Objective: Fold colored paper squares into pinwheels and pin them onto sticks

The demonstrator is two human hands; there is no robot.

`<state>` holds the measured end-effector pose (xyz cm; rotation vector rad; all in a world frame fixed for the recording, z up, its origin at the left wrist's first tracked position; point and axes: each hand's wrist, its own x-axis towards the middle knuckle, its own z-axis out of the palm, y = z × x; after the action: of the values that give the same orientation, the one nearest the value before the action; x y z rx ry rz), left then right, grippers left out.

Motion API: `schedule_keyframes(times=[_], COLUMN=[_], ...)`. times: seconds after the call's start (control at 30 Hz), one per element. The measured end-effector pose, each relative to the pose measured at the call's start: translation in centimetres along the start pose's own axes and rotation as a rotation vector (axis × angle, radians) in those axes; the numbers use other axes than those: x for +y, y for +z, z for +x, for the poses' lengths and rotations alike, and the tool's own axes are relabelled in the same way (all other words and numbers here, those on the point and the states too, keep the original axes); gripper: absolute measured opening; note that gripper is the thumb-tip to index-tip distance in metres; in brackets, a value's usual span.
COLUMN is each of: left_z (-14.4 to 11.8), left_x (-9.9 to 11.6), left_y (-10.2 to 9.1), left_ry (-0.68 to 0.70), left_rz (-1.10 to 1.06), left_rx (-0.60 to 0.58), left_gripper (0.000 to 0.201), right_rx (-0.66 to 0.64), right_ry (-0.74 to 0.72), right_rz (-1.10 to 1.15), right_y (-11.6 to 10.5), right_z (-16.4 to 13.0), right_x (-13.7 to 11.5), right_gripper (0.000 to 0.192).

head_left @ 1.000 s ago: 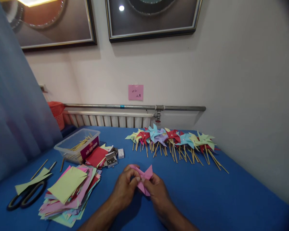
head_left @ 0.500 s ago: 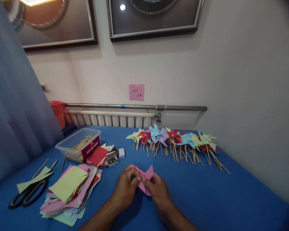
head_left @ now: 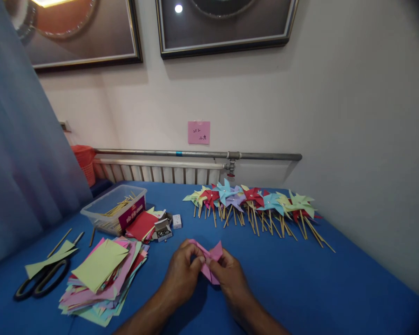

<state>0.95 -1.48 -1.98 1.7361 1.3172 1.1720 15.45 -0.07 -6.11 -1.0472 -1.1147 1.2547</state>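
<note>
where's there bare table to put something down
Bare blue table lies right of the hands, below the pinwheels, and between the pinwheels and the pink paper. Crowded on the left: paper stack, scissors, tub, staple boxes.

— Where do the hands sit on the tabletop [head_left: 335, 284]?
— Near the front edge, at the middle: left hand [head_left: 181, 274] and right hand [head_left: 230, 277] meet on a folded paper [head_left: 211, 260].
— And to their left?
— A paper stack [head_left: 101, 279], with scissors [head_left: 42, 284] further left. Behind the stack stands a plastic box [head_left: 113, 209] with sticks in it; a small pin box [head_left: 162, 229] lies just right of that.
— Behind the hands?
— A row of pinwheels [head_left: 254, 202] towards the wall, the radiator [head_left: 157, 172] beyond.
</note>
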Motion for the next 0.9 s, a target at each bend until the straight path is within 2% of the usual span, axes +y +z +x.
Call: schedule_keyframes(times=[0.23, 0.7, 0.9], left_z=[0.1, 0.0, 0.0], left_x=[0.1, 0.3, 0.5], left_y=[0.0, 0.3, -0.1], left_ry=[-0.008, 0.003, 0.044], left_rz=[0.014, -0.020, -0.073], left_rx=[0.008, 0.088, 0.105], left_gripper=[0.015, 0.017, 0.015], right_rx=[-0.024, -0.065, -0.011], right_ry=[0.064, 0.054, 0.072], right_rz=[0.067, 0.097, 0.112], right_y=[0.1, 0.1, 0.0], right_z=[-0.4, -0.5, -0.5], right_x=[-0.8, -1.1, -1.3], right_gripper=[0.037, 0.041, 0.040])
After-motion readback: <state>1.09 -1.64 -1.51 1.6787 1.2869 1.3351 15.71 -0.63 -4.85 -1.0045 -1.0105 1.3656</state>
